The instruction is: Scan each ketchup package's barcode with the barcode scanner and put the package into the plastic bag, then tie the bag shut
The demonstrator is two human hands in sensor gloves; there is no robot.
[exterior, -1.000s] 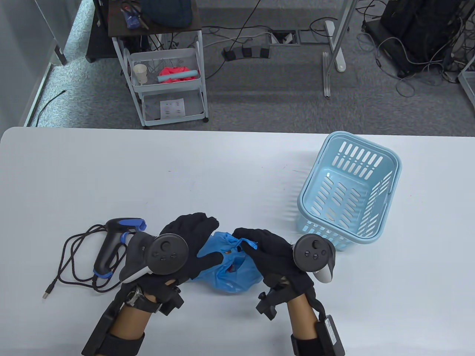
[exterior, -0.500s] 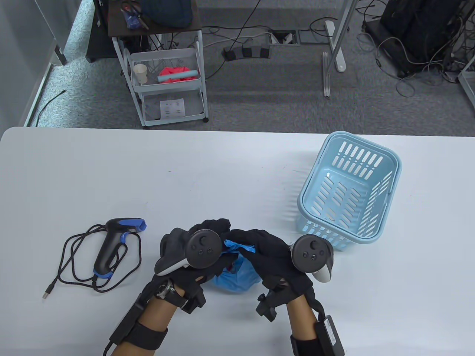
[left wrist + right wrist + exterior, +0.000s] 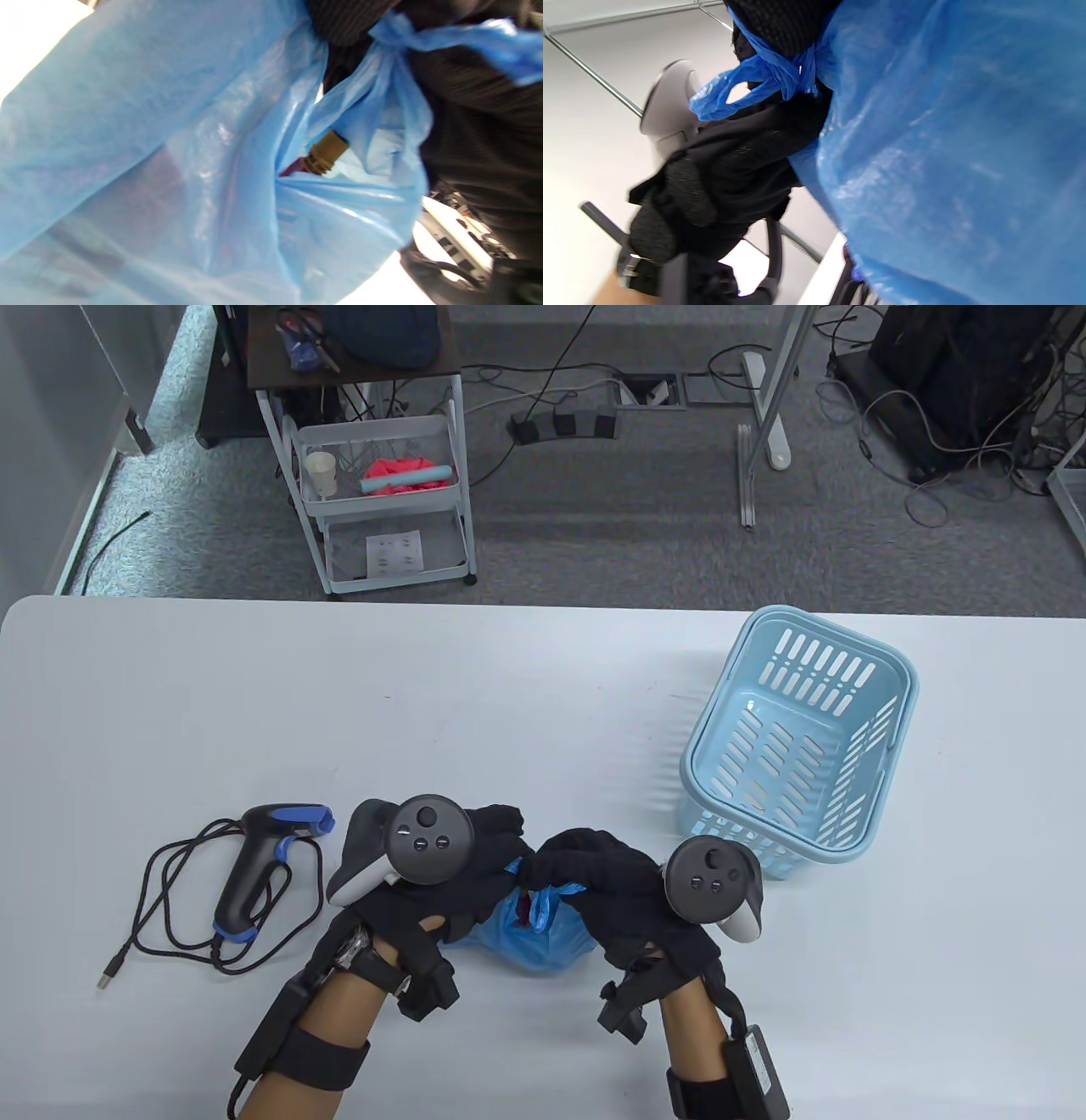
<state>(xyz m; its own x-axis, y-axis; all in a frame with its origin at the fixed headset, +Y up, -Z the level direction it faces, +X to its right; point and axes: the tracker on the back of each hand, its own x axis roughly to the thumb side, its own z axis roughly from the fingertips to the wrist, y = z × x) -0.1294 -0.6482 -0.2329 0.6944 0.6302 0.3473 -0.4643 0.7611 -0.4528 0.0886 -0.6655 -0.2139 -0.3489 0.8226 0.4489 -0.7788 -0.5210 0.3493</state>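
In the table view, a blue plastic bag (image 3: 534, 929) is seen near the table's (image 3: 509, 687) front edge, at about 6 o'clock from the table's centre, gathered between two gloved hands. The left hand (image 3: 462, 874) is placed at the bag's 10 o'clock, its fingers curled over the bunched top of the bag. The right hand (image 3: 607, 886) is placed at the bag's 2 o'clock, its fingers likewise curled down onto the blue plastic where the two hands meet. A dark red patch is seen through the bag's mouth. The barcode scanner (image 3: 259, 865) is laid flat at 9 o'clock from the hands, apart from them, with its black cable (image 3: 165, 912) looped around it. A light blue basket (image 3: 797, 738) is stood at 2 o'clock from the right hand, just beside its tracker.

In the left wrist view, the frame is largely filled by the translucent bag. A ketchup package (image 3: 320, 156) with a tan cap is visible inside through a gap in the folds, near centre. At 1 o'clock a twisted bag handle (image 3: 424, 38) is stretched across black glove fabric; which finger holds it cannot be told.

In the right wrist view, the bag fills the right half. At 11 o'clock a knotted blue handle loop (image 3: 746, 87) is pinched under a black glove fingertip (image 3: 780, 21), with the other hand's glove just below.
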